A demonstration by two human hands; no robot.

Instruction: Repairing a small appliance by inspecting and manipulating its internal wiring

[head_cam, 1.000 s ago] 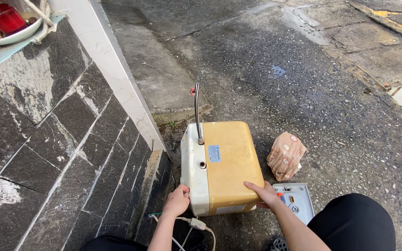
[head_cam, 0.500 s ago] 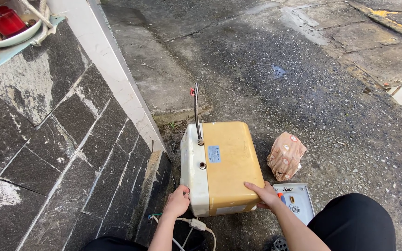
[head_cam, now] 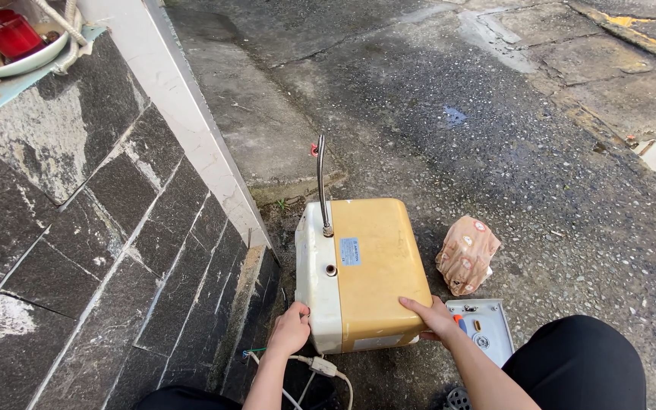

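Both my hands steady a boxy yellow-and-white water heater on wet pavement beside a dark tiled wall.

My left hand [head_cam: 290, 328] has its grip curled around the lower white corner of the water heater [head_cam: 362, 273]; my right hand [head_cam: 433, 319] lies flat, fingers together, pressed on the yellow face near its lower edge. I judge the box moves best with both palms kept low and even, minding the bent metal pipe [head_cam: 320, 182] rising from its top and the white cable [head_cam: 320, 368] trailing below it. A small blue rectangular label [head_cam: 350, 251] sits on the heater's yellow face, near the white side. Right of the heater lies a crumpled patterned pink bag [head_cam: 466, 253]; just below that, a pale grey panel [head_cam: 486, 329].
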